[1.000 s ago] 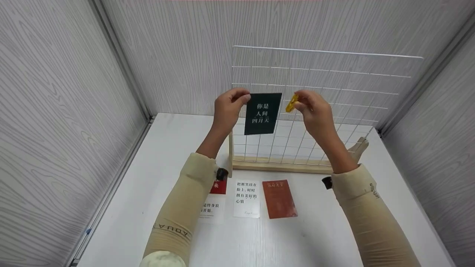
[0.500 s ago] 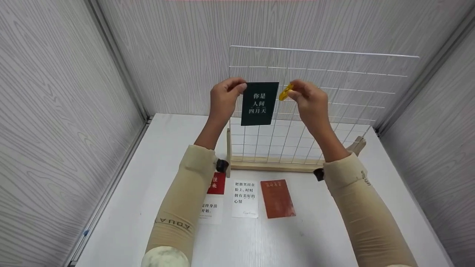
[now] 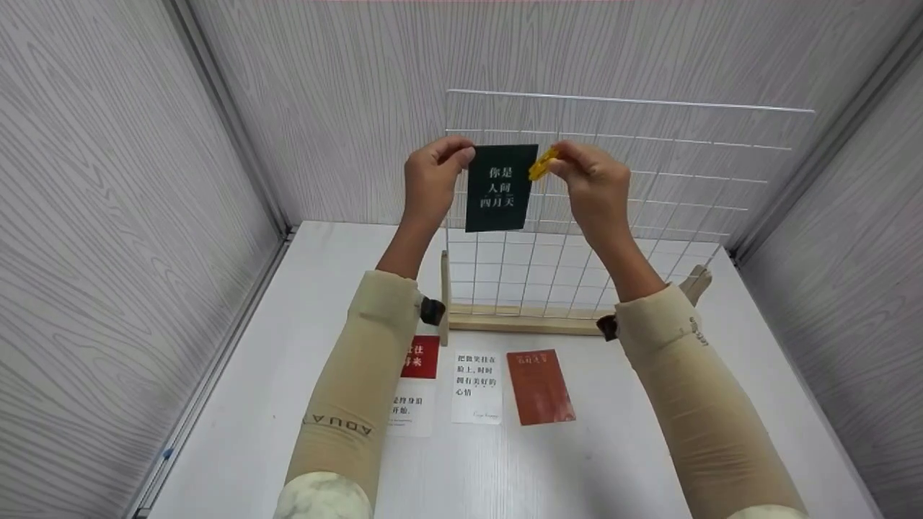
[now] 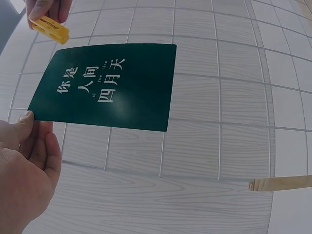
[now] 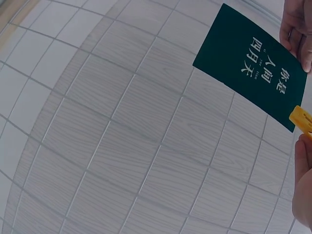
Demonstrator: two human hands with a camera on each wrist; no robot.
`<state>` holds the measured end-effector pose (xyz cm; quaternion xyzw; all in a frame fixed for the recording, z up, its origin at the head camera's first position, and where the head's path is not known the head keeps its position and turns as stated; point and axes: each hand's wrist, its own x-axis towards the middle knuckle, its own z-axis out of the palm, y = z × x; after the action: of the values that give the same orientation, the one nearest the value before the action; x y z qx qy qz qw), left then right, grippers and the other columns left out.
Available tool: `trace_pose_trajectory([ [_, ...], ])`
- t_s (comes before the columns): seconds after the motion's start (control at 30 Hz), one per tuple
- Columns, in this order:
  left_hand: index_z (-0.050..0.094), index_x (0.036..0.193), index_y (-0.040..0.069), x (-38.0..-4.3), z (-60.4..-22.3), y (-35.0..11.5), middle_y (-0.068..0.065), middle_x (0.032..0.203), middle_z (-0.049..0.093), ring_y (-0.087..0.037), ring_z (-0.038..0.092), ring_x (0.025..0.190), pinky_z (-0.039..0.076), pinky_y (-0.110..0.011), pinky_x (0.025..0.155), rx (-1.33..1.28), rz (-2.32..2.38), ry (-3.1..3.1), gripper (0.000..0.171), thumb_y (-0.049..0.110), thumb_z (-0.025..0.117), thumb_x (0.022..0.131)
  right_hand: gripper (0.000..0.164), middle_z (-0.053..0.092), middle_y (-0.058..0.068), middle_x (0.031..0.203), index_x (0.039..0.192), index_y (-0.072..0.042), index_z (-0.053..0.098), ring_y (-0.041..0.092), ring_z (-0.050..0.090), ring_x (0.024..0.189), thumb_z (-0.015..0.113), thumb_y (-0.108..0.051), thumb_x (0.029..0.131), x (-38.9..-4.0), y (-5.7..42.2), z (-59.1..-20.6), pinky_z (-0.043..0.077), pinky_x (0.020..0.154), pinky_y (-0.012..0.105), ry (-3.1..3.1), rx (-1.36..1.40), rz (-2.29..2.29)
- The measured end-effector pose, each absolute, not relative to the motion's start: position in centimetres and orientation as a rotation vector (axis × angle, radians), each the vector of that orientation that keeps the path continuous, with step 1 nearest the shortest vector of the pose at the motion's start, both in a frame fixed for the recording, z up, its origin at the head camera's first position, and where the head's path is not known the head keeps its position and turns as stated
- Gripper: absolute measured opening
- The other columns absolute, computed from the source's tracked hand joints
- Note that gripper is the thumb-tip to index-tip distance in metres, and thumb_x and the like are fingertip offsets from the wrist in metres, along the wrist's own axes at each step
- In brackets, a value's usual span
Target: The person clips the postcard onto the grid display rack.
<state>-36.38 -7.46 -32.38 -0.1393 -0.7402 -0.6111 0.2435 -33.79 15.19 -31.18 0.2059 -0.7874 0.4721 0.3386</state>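
My left hand (image 3: 430,176) pinches a dark green card (image 3: 502,189) by its upper left corner, with the white lettering facing me. The card hangs upright in front of a white wire grid (image 3: 634,173). Between thumb and fingers of my right hand (image 3: 597,187) is a yellow clip (image 3: 542,164), close to the card's upper right corner. In the left wrist view the clip (image 4: 50,29) lies just beyond the green card (image 4: 105,87). From the right wrist view, the clip (image 5: 302,120) overlaps the card's corner; whether it bites the card I cannot tell.
The grid stands on a wooden base (image 3: 533,323) with wooden feet. On the white table (image 3: 505,476) lie a red-orange card (image 3: 541,387), a white lettered card (image 3: 477,404), and a red card (image 3: 425,357) above another white card (image 3: 412,418), both partly behind my left sleeve.
Both hands have risen toward the upper part of the grid, carrying the card and the clip. The clip has moved left, from apart from the card to its upper right corner.
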Motion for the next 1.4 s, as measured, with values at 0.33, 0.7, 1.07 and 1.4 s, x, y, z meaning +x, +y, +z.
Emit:
trace_pose_trajectory([
  [0.33, 0.075, 0.11, 0.008, -36.9, -31.7, -7.0, -0.005, 0.097, 0.072, -0.012, 0.063, 0.09, 0.05, -0.024, 0.082, -0.341, -1.668, -2.027, 0.018, 0.019, 0.065, 0.099, 0.016, 0.076, 0.009, 0.101, 0.102, -0.003, 0.079, 0.013, 0.068, 0.093, 0.071, -0.014, 0.093, -34.2, 14.3, -30.2, 0.056, 0.086, 0.021, -1.991, 0.506, 1.29],
  [0.7, 0.073, 0.113, 0.008, -37.1, -31.6, -6.8, -0.004, 0.102, 0.072, -0.011, 0.064, 0.092, 0.051, -0.024, 0.086, -0.311, -1.656, -2.013, 0.019, 0.02, 0.064, 0.1, 0.02, 0.077, 0.009, 0.101, 0.104, -0.004, 0.079, 0.01, 0.069, 0.09, 0.072, -0.019, 0.093, -35.0, 13.1, -29.1, 0.055, 0.084, 0.02, -1.972, 0.431, 1.341],
  [1.07, 0.072, 0.113, 0.006, -37.2, -31.4, -6.5, -0.005, 0.103, 0.072, -0.012, 0.065, 0.094, 0.051, -0.023, 0.086, -0.337, -1.662, -1.997, 0.021, 0.02, 0.064, 0.1, 0.019, 0.075, 0.015, 0.103, 0.105, 0.002, 0.077, 0.016, 0.069, 0.094, 0.069, -0.011, 0.094, -34.8, 11.6, -27.9, 0.056, 0.089, 0.023, -1.876, 0.402, 1.413],
  [1.4, 0.073, 0.112, 0.006, -37.1, -31.3, -6.6, -0.005, 0.102, 0.072, -0.012, 0.065, 0.094, 0.051, -0.024, 0.087, -0.343, -1.68, -1.977, 0.021, 0.02, 0.063, 0.1, 0.018, 0.074, 0.015, 0.103, 0.104, 0.005, 0.076, 0.016, 0.068, 0.094, 0.07, -0.008, 0.093, -35.4, 11.1, -28.0, 0.056, 0.09, 0.025, -1.784, 0.376, 1.592],
])
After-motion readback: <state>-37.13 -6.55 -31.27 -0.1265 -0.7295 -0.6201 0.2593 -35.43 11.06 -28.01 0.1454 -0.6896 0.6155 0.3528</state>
